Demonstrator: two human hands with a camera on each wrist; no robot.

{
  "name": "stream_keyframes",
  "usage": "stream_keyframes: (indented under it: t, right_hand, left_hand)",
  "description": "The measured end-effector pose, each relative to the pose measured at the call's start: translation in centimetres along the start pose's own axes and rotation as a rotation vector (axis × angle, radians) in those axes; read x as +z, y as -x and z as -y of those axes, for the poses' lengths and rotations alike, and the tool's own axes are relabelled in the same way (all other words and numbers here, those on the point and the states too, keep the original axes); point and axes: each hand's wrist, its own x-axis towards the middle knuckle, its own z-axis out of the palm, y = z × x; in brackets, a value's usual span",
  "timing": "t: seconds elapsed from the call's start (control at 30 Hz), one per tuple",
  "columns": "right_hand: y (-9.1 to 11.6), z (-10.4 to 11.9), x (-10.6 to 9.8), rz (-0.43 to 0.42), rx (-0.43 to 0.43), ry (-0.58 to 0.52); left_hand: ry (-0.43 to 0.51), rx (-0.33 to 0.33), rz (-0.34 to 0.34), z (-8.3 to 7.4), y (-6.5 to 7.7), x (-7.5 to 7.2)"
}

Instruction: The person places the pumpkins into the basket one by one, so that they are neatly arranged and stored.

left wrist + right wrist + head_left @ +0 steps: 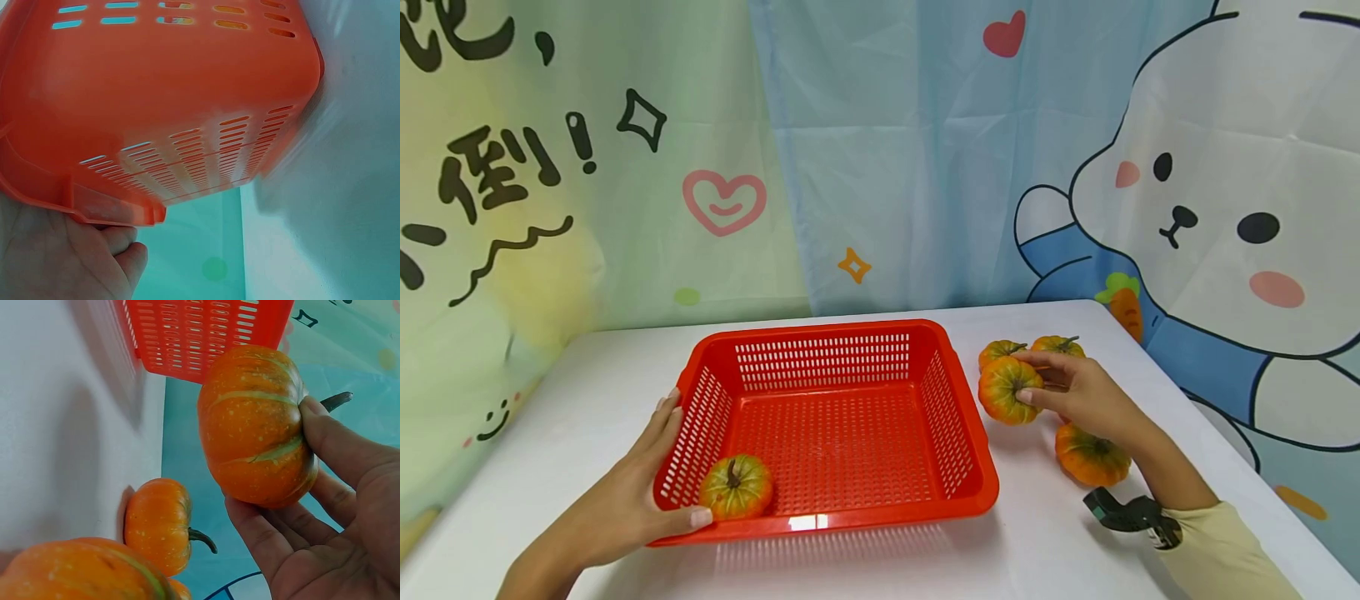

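Note:
A red plastic basket (842,521) with slotted walls stands on the table. My left hand (625,492) grips its left side, thumb along the near rim and fingers against the outer wall. Inside the basket's near left corner sits a small orange-green pumpkin (737,487). To the right of the basket, my right hand (1086,396) pinches another small pumpkin (253,428) between thumb and fingers. In the right wrist view this pumpkin is held off the table, its dark stem pointing away from the basket.
Two more pumpkins lie behind the held one, a left one (994,353) and a right one (1054,344). Another pumpkin (1092,456) rests below my right wrist. A printed curtain (880,167) hangs behind the white table (587,375).

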Motion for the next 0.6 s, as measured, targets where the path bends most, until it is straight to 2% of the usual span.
stream_keyframes:
  t: [0.27, 0.6]
  right_hand:
    - [0.1, 0.5, -0.3, -0.028, 0.01, -0.035]
    - [-0.5, 1.4, -0.2, -0.056, -0.024, -0.047]
  left_hand:
    - [-0.01, 0.014, -0.012, -0.1, -0.2, 0.0]
    - [0.002, -0.006, -0.007, -0.1, 0.0, 0.0]
